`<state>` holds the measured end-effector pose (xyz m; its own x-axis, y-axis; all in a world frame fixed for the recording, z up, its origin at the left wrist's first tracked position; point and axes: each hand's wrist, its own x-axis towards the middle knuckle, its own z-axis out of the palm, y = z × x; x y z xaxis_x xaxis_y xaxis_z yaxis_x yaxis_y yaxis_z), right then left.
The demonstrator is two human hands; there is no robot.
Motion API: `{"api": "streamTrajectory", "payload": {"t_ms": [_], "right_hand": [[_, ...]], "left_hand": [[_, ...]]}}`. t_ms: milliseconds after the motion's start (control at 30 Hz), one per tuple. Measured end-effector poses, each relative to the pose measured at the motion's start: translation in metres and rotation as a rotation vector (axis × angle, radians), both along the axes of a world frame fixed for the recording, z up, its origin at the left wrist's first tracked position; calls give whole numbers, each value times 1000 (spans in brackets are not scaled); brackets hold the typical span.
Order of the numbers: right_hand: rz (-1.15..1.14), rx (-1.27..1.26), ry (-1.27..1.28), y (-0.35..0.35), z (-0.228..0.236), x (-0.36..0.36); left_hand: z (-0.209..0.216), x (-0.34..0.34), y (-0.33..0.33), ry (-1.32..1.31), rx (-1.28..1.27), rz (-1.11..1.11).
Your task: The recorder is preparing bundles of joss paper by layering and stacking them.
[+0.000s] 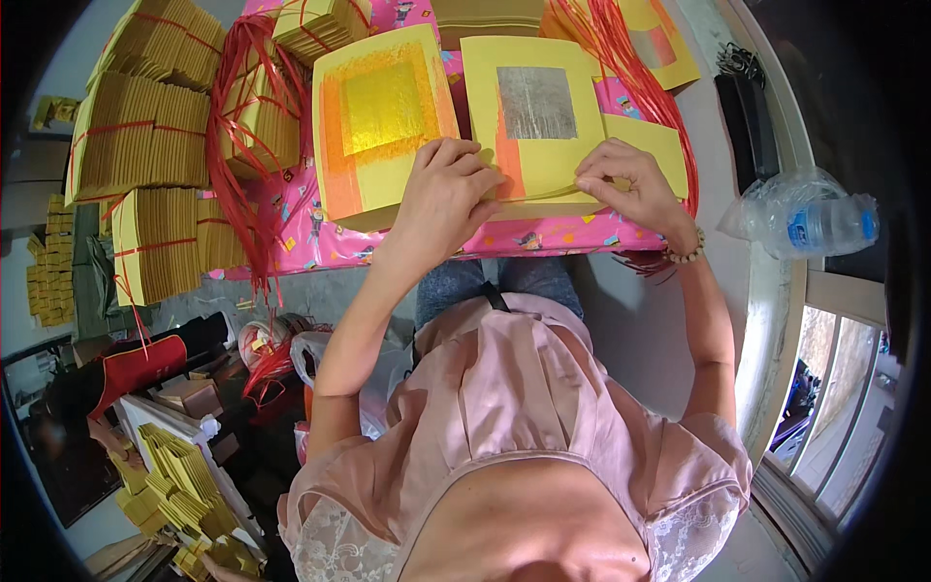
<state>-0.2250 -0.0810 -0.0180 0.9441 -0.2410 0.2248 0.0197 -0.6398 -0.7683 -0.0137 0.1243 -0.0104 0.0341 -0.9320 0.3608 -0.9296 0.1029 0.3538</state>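
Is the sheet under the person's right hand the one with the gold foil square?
No: the right hand rests on the silver-foil sheet; the gold-foil sheet lies to its left.

**Packages and labels around the work surface**

Tied bundles of yellow paper (145,126), bound with red string, stacked at upper left in rough blocks; more lie further left on the floor, small and bright yellow (48,276). One bundle (315,21) sits at the top edge, also red-tied. Loose yellow folded packets (184,475) heaped at lower left. A crumpled clear plastic bottle (810,218) lies on the sill at right, inside a clear bag; its label (800,230) is a blue band with white. A white plastic bag (312,354) sits below the table edge. No signs or screens visible.
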Motion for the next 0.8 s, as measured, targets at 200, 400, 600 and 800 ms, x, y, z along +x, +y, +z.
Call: {"api": "streamTrajectory", "payload": {"t_ms": [200,400,600,800], "right_hand": [[-11,26,6,-1,-2,-2],[-76,-190,-96,7,-7,-8],[-338,-370,-177,20,-6,-24],[-414,-238,-8,21,-14,-38]], "left_hand": [[1,-13,-7,-58,-4,56],[-14,-26,-15,-107,25,49],[-7,-26,-18,-117,-12,49],[-6,-27,-19,-105,-9,47]]}}
